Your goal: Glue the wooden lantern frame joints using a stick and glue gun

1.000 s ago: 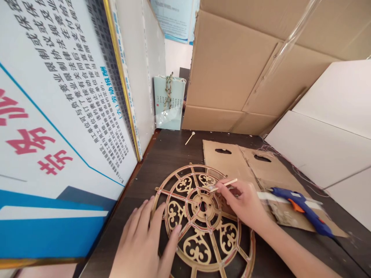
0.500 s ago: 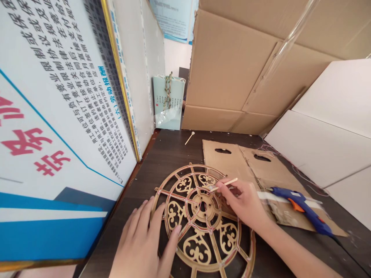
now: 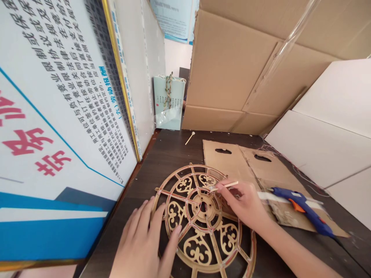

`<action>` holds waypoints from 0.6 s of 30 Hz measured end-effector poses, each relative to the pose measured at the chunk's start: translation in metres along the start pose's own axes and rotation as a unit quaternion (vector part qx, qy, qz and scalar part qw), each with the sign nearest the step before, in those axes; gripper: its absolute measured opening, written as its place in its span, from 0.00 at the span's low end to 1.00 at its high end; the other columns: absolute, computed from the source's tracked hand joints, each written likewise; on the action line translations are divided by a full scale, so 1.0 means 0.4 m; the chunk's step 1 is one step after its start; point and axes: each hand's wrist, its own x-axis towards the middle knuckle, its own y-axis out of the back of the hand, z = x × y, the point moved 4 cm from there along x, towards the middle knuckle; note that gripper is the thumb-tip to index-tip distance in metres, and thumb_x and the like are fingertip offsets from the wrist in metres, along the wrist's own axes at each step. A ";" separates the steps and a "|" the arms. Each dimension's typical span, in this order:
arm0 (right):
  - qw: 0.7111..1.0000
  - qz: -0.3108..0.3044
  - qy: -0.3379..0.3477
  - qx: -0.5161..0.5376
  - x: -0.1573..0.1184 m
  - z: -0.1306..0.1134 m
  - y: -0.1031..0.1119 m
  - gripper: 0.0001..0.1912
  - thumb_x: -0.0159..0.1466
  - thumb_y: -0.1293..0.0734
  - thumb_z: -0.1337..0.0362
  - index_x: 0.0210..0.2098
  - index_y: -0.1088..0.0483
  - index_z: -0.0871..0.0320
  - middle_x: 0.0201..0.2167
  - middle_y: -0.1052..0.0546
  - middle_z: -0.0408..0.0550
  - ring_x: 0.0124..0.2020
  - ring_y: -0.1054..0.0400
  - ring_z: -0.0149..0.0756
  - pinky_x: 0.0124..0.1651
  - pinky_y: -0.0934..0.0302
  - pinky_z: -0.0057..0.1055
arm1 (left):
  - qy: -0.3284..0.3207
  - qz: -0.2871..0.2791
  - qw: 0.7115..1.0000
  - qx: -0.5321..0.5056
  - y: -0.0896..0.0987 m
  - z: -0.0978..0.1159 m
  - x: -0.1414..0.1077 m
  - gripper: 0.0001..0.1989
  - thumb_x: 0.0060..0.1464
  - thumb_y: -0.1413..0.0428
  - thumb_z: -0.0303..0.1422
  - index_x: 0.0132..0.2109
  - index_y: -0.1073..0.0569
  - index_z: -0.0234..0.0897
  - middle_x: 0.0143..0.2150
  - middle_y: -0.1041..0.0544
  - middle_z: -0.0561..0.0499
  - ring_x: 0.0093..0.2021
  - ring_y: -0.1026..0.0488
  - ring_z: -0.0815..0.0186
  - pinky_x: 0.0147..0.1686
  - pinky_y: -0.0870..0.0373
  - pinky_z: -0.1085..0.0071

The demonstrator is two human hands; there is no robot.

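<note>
Right hand (image 3: 246, 204) pinching a thin wooden stick (image 3: 224, 186) over the gold openwork disc (image 3: 204, 218); left hand (image 3: 143, 243) spread flat on the disc's left rim.

Stick tip sits at a spoke just right of the hub, so this looks like working a glued joint, dabbing or scraping. Disc lies flat on the dark table (image 3: 165, 154), partly over flattened cardboard (image 3: 232, 158). Blue glue gun (image 3: 301, 208) rests on the cardboard near the right hand. Next move likely needs a steady tip and the disc kept pinned.
</note>
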 end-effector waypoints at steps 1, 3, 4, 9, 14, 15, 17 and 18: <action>1.000 -0.003 0.006 -0.002 0.000 -0.002 0.000 0.13 0.72 0.34 0.59 0.35 0.20 0.53 0.35 0.17 0.45 0.35 0.21 0.38 0.36 0.29 0.30 | 0.002 0.000 1.000 -0.001 -0.002 -0.001 -0.001 0.23 0.69 0.55 0.44 0.58 0.30 0.33 0.59 0.24 0.34 0.56 0.23 0.43 0.45 0.19 0.46; 1.000 -0.012 0.021 -0.007 -0.001 -0.008 0.000 0.12 0.72 0.35 0.60 0.35 0.21 0.53 0.35 0.17 0.45 0.35 0.21 0.37 0.38 0.28 0.30 | 0.004 -0.003 1.000 0.000 -0.008 -0.002 -0.003 0.23 0.69 0.56 0.44 0.59 0.30 0.33 0.61 0.25 0.33 0.57 0.24 0.43 0.46 0.20 0.45; 0.999 -0.019 0.031 -0.009 -0.002 -0.011 -0.001 0.11 0.72 0.35 0.61 0.35 0.21 0.53 0.35 0.17 0.44 0.35 0.22 0.36 0.39 0.29 0.30 | 0.003 -0.004 1.000 0.001 -0.010 -0.002 -0.004 0.24 0.69 0.56 0.44 0.60 0.30 0.32 0.61 0.26 0.33 0.58 0.25 0.43 0.47 0.20 0.45; 0.998 -0.031 0.059 -0.021 -0.006 -0.018 -0.001 0.10 0.72 0.35 0.62 0.36 0.22 0.53 0.35 0.18 0.44 0.35 0.22 0.36 0.40 0.29 0.30 | 0.004 -0.002 1.000 0.004 -0.012 -0.002 -0.009 0.22 0.69 0.55 0.44 0.59 0.31 0.33 0.60 0.25 0.33 0.56 0.24 0.43 0.46 0.19 0.44; 0.999 0.008 0.042 -0.018 -0.001 -0.005 0.010 0.11 0.72 0.35 0.62 0.36 0.22 0.54 0.34 0.17 0.44 0.34 0.22 0.36 0.37 0.29 0.30 | -0.001 0.012 1.000 0.007 -0.002 0.000 -0.008 0.22 0.69 0.56 0.44 0.59 0.32 0.32 0.58 0.24 0.32 0.54 0.23 0.42 0.43 0.18 0.44; 0.999 0.008 0.041 -0.016 -0.001 -0.005 0.010 0.11 0.72 0.34 0.61 0.36 0.22 0.54 0.33 0.17 0.44 0.33 0.22 0.36 0.36 0.29 0.29 | -0.004 0.009 1.000 0.008 0.000 0.000 -0.007 0.23 0.69 0.56 0.44 0.58 0.32 0.32 0.58 0.24 0.32 0.54 0.23 0.42 0.43 0.18 0.44; 0.999 0.001 0.043 -0.011 0.000 -0.007 0.009 0.11 0.72 0.34 0.61 0.35 0.21 0.54 0.33 0.17 0.44 0.33 0.22 0.36 0.35 0.30 0.29 | -0.010 0.004 1.000 0.011 0.003 0.003 -0.002 0.23 0.70 0.56 0.44 0.58 0.31 0.31 0.58 0.24 0.31 0.54 0.22 0.42 0.43 0.18 0.44; 0.999 -0.003 0.045 -0.008 0.000 -0.010 0.008 0.11 0.72 0.34 0.61 0.35 0.21 0.54 0.33 0.17 0.44 0.33 0.22 0.35 0.35 0.30 0.28 | -0.013 0.007 1.000 0.013 0.005 0.003 0.000 0.22 0.70 0.57 0.43 0.58 0.31 0.31 0.57 0.23 0.31 0.53 0.22 0.43 0.43 0.18 0.44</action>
